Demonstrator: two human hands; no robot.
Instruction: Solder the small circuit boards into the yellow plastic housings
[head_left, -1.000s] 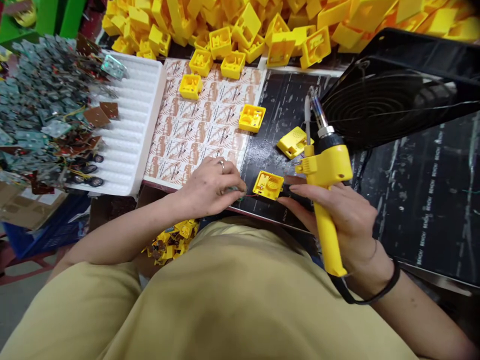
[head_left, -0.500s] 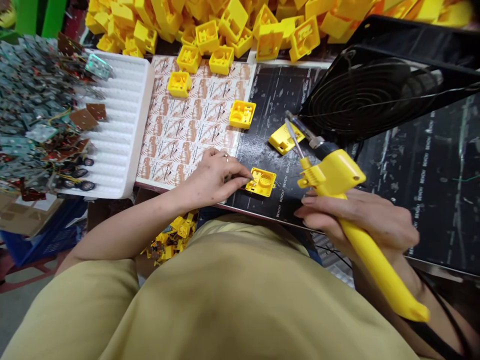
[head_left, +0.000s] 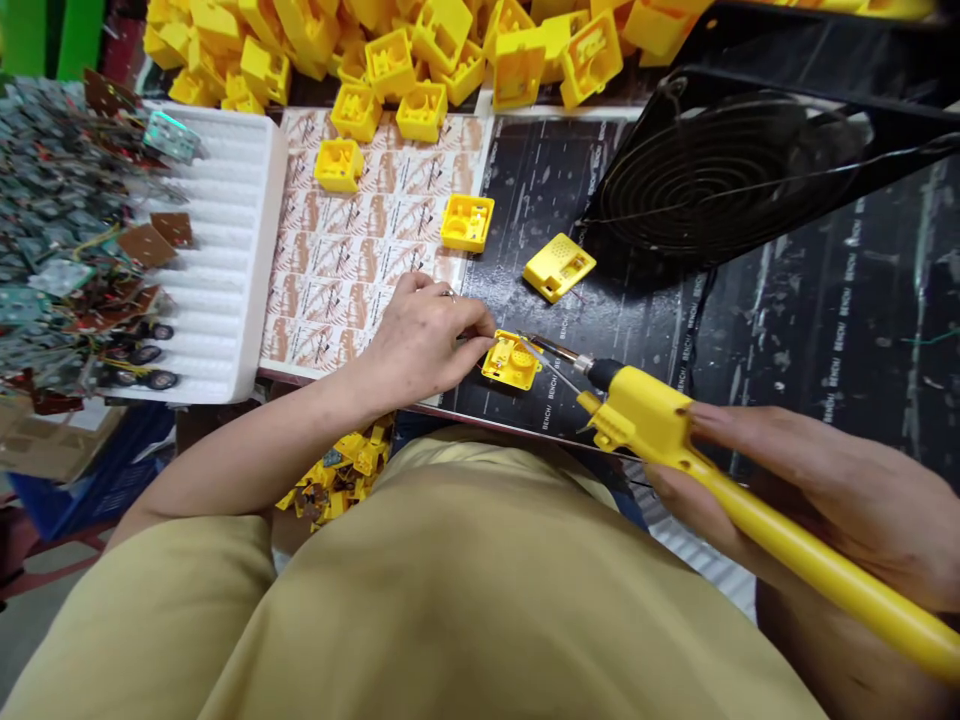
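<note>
My left hand [head_left: 424, 340] rests on the bench with its fingers pinched against the left side of a small open yellow plastic housing [head_left: 511, 361] on the black mat [head_left: 787, 320]. My right hand [head_left: 825, 490] grips the long handle of a yellow soldering gun [head_left: 675, 440]. The gun lies nearly level, and its metal tip reaches into the housing from the right. A closed yellow housing [head_left: 559, 266] lies behind it on the mat, and another open one [head_left: 467, 222] sits at the mat's left edge.
A heap of yellow housings [head_left: 420, 50] fills the back of the bench. A white ribbed tray [head_left: 225, 270] and a pile of circuit boards [head_left: 67, 220] lie to the left. A black fan [head_left: 720, 170] stands at the back right. More yellow parts [head_left: 341, 480] lie below the bench edge.
My right hand has swung the soldering gun down from upright to nearly level and brought its tip to the housing. My left hand has stayed at the housing's left side.
</note>
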